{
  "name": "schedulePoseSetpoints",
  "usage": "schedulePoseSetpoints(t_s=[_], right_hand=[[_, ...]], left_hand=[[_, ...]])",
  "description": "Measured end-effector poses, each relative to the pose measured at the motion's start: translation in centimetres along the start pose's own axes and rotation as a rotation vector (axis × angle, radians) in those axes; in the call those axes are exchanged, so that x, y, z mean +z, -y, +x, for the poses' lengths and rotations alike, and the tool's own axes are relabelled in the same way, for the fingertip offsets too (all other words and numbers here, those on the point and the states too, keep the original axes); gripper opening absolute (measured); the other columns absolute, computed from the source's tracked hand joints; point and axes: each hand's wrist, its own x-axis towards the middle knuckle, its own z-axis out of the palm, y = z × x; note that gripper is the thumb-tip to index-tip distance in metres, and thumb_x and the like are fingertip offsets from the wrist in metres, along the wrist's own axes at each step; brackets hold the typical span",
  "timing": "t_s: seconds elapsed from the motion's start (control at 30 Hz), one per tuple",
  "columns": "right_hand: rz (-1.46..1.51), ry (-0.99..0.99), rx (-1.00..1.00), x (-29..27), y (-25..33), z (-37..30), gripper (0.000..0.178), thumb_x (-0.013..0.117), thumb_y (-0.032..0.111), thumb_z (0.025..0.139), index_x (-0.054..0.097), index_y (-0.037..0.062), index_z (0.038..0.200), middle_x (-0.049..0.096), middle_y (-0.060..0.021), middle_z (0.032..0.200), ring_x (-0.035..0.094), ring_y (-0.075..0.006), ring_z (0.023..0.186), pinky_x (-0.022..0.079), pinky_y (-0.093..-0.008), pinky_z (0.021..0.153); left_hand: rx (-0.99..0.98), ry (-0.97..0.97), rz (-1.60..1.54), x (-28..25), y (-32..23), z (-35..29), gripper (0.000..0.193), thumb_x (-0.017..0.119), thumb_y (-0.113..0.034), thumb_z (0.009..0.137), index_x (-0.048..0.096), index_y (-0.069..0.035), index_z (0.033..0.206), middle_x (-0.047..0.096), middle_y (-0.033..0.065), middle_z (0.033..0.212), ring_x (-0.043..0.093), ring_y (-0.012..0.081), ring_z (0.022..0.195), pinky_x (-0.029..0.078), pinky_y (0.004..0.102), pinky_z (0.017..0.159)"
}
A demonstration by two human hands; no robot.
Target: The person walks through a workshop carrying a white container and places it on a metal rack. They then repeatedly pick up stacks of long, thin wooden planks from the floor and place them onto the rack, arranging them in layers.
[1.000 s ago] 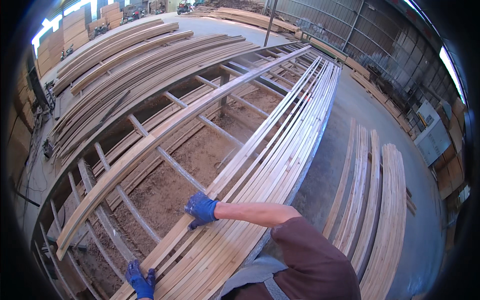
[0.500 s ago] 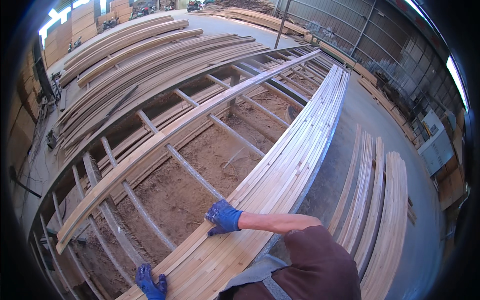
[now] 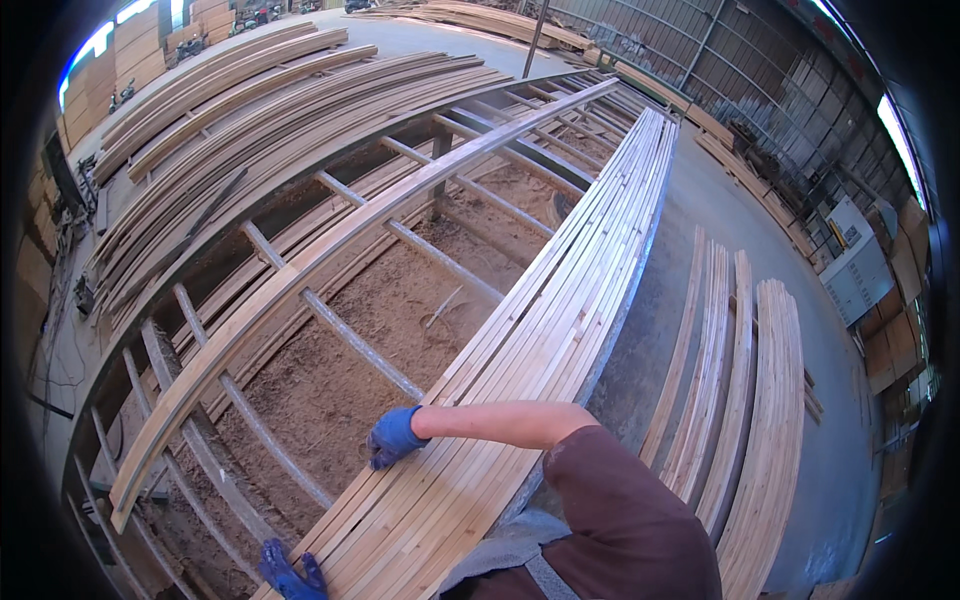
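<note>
Left hand: the left hand (image 3: pixel 290 573), in a blue glove, sits at the bottom edge of the view, laid on the near left edge of the wooden slats (image 3: pixel 520 370); its fingers (image 3: pixel 312 568) are spread and lie flat on the wood, gripping nothing that can be seen.
Right hand: the right hand (image 3: pixel 393 436), also blue-gloved, reaches across from the bare forearm; its fingers (image 3: pixel 377 455) curl down over the left edge of the same slats, closed on the outermost strip.
Slats: a long bed of pale narrow strips lying side by side, running from under both hands away to the far right; the hands touch its left border, the right one further along than the left.
Rack: a metal frame (image 3: pixel 350 330) of crossbars lies just left of the slats, with sawdust (image 3: pixel 400 330) on the ground beneath.
Floor: more strips lie in rows (image 3: pixel 760 400) on the concrete floor to the right.
Far side: stacked planks (image 3: pixel 250 110) curve along the left, well apart from the hands.
</note>
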Motion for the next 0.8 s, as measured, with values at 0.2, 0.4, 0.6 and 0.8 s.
schedulePoseSetpoints(t_s=[0.2,0.4,0.6,0.8], right_hand=[[-0.201,0.063,-0.163,-4.2,6.3,5.5,0.040,0.068,0.045,0.076,0.071,0.0097,0.096,0.070,-0.0157,0.087,0.068,-0.0361,0.082,0.053,-0.0448,0.071],[-0.208,-0.266,-0.321,-2.2,6.1,3.8,0.028,0.070,0.037,0.077,0.071,0.0090,0.076,0.065,-0.0171,0.074,0.063,-0.0345,0.074,0.050,-0.0444,0.068],[-0.014,-0.210,-0.087,1.2,1.5,0.3,0.023,0.074,0.027,0.077,0.066,0.0056,0.072,0.064,-0.0168,0.073,0.063,-0.0350,0.073,0.049,-0.0422,0.067],[-0.028,-0.281,-0.121,1.2,2.6,-0.7,0.027,0.071,0.030,0.081,0.068,0.0039,0.078,0.066,-0.0190,0.079,0.064,-0.0348,0.076,0.050,-0.0411,0.070]], left_hand=[[0.388,-0.165,0.595,-3.9,-4.9,-4.5,0.064,0.073,-0.018,0.073,0.050,0.001,0.130,0.050,0.0221,0.134,0.042,0.0413,0.129,0.030,0.0500,0.110],[0.371,-0.240,0.599,-4.5,-7.6,-4.6,0.061,0.076,-0.034,0.075,0.057,-0.008,0.126,0.054,0.0166,0.129,0.048,0.0354,0.121,0.034,0.0514,0.105],[0.406,-0.387,0.669,-1.5,-5.8,-3.4,0.064,0.065,-0.046,0.082,0.054,-0.005,0.130,0.054,0.0174,0.128,0.051,0.0334,0.120,0.034,0.0500,0.108],[0.088,-0.059,0.674,-1.1,-6.4,-2.5,0.059,0.060,-0.048,0.084,0.061,-0.002,0.120,0.064,0.0189,0.107,0.059,0.0352,0.103,0.040,0.0464,0.096]])
